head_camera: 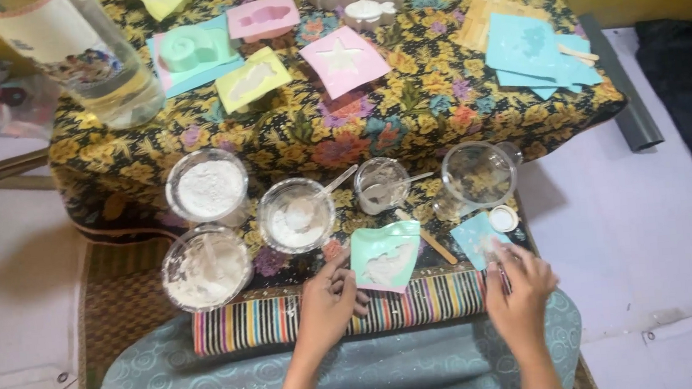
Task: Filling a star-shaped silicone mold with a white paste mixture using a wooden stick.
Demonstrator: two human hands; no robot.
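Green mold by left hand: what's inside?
The green mold holds white filling in a fish-like hollow. The left hand touches its edge; what lies under the mold is hidden.

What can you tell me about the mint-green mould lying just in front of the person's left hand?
The mint-green, roughly square plastic mould looks thin and glossy, with a sunken, curved figure in its middle filled with whitish paste. It lies flat but slightly skewed on the flowered cloth, its lower edge by the striped cloth. The left hand touches its left edge with the fingertips. A wooden stick lies just to its right.
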